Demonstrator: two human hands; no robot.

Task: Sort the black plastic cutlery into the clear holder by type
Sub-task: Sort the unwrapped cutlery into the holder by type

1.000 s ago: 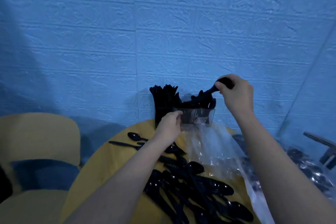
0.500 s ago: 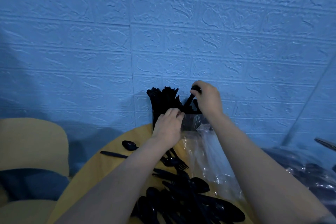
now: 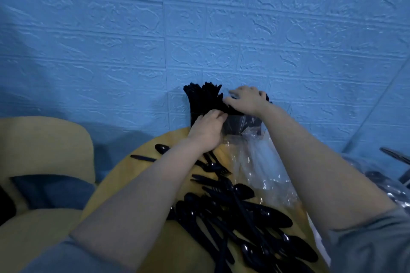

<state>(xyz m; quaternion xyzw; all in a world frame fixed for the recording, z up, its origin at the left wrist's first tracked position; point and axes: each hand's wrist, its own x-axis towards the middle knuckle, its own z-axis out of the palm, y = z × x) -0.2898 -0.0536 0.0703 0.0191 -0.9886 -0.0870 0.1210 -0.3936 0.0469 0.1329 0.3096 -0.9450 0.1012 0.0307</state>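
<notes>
Reaching to the far edge of the round yellow table (image 3: 124, 175), both hands work at the clear holder (image 3: 241, 124), which stands against the blue brick-textured wall (image 3: 199, 29). The left hand (image 3: 207, 131) grips the holder's near front wall, fingers curled over its rim. The right hand (image 3: 244, 99) lies palm-down across the tops of the black cutlery standing in the holder's right part, fingers bent over the pieces; whether it pinches any single piece I cannot tell. A tall upright bundle of black utensils (image 3: 203, 99) fills the holder's left part, its type too dark to make out. Nearer on the table sprawls a loose pile of black plastic spoons and forks (image 3: 239, 217), with one spoon (image 3: 162, 148) and one knife-like piece (image 3: 142, 158) lying apart to the left. Crumpled clear plastic wrapping (image 3: 261, 168) lies right of the pile, just beside the holder. A yellow chair with a blue cushion (image 3: 44, 184) sits at the near left. No writing or brand can be read anywhere
</notes>
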